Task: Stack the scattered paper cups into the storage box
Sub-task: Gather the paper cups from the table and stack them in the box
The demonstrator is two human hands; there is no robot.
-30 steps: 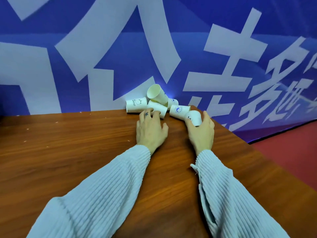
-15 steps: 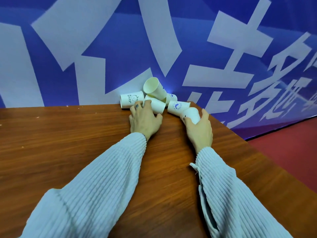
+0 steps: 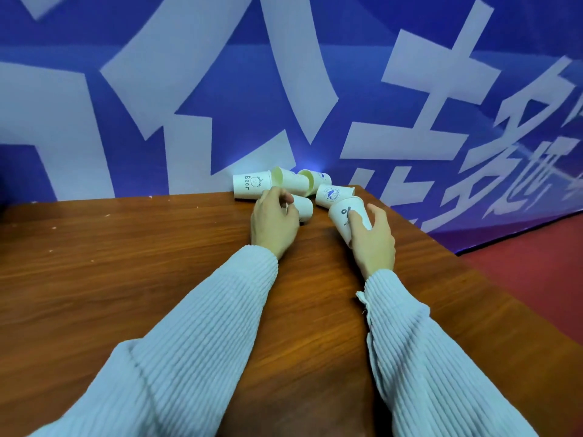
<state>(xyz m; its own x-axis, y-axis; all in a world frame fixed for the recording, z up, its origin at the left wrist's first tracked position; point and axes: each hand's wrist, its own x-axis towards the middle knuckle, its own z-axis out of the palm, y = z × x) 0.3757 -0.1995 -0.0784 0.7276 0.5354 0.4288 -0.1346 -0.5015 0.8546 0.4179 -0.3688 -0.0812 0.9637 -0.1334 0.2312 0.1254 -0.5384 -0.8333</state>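
Both hands grip: left hand (image 3: 273, 220) and right hand (image 3: 373, 239) each hold one of six paper cups (image 3: 334, 194).

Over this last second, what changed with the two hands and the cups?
The left hand, which lay flat with fingertips on a cup, has curled round the small cup beside it. The right hand, already on the nearest cup, has drawn it back from the pile and tipped it up. The upper cup of the pile has tipped lower. The Bear cup stays lying against the banner. No storage box shows.
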